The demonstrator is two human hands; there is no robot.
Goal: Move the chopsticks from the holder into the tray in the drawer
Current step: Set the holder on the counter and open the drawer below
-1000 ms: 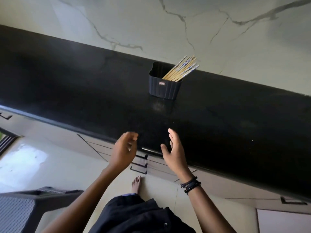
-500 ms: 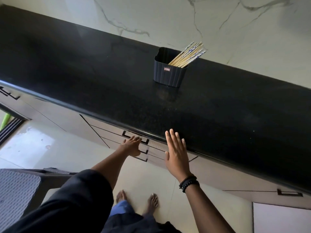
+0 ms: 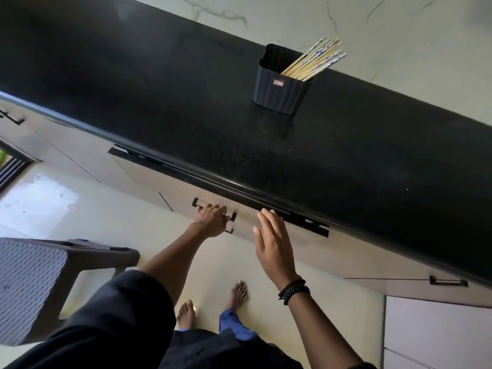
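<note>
Left hand (image 3: 211, 221) grips the black handle (image 3: 197, 202) of the pale ribbed drawer (image 3: 165, 182), while the flat, empty right hand (image 3: 274, 246) could get pinched at the edge of the black stone counter (image 3: 186, 115); the wooden chopsticks (image 3: 314, 61) lean in the far dark ribbed holder (image 3: 281, 94).

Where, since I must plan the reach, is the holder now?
In the head view, upper middle, the holder stands at the back of the counter by the marble wall, with the chopsticks leaning out to its right.

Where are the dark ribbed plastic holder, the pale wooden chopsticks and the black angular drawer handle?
dark ribbed plastic holder (image 3: 282, 94): head view, front wall.
pale wooden chopsticks (image 3: 310, 63): head view, shafts above the rim.
black angular drawer handle (image 3: 195, 202): head view, bare left end.
</note>
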